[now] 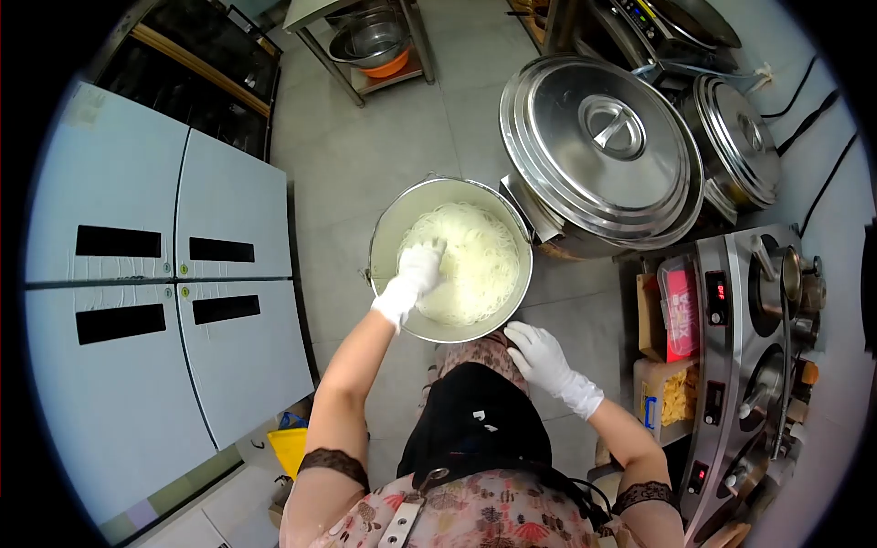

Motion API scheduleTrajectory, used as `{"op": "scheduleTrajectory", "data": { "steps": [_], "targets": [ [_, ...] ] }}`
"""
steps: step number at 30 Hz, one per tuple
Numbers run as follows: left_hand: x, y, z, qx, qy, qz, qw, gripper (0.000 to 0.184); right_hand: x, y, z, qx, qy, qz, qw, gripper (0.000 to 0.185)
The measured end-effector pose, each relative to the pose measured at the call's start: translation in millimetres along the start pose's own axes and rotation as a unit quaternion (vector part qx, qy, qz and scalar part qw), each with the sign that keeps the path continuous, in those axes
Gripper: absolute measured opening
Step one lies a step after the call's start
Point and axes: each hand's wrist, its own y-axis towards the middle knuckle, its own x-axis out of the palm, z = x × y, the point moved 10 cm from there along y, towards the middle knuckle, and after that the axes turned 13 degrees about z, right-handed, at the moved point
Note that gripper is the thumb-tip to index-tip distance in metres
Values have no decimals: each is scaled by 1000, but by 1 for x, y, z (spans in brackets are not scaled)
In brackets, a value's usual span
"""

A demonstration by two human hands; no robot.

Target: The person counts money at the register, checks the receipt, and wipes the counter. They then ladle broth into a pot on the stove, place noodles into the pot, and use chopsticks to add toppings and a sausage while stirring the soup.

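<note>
A large metal bucket (pixel 388 233) with a wire handle stands on the floor before me, holding a mass of thin white noodles (pixel 475 265) in cloudy liquid. My left hand (pixel 420 267), in a white glove, reaches inside the bucket at the left of the noodles. Its fingertips dip among them, so their grip is hidden. My right hand (pixel 541 354), gloved in white too, is beside the bucket's lower right rim, by my knee. Its fingers are stretched out and nothing shows in them.
Large lidded steel pots (pixel 598 146) stand at the upper right. Along the right runs a cooker (pixel 722 329) with pans; a food container (pixel 671 393) sits beside it. Pale cabinets (pixel 237 320) line the left. A metal rack (pixel 402 82) with bowls stands at the back.
</note>
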Motion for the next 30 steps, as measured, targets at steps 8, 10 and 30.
{"op": "scheduleTrajectory", "data": {
  "steps": [8,10,30],
  "targets": [
    [105,29,25,32,173,-91,980,96,-6,-77,51,228,-44,12,973,20],
    [89,-4,71,74,158,-124,977,93,5,-94,56,265,-36,14,964,19],
    [22,22,15,154,-204,69,964,27,13,-93,43,309,-80,18,948,18]
  ]
}}
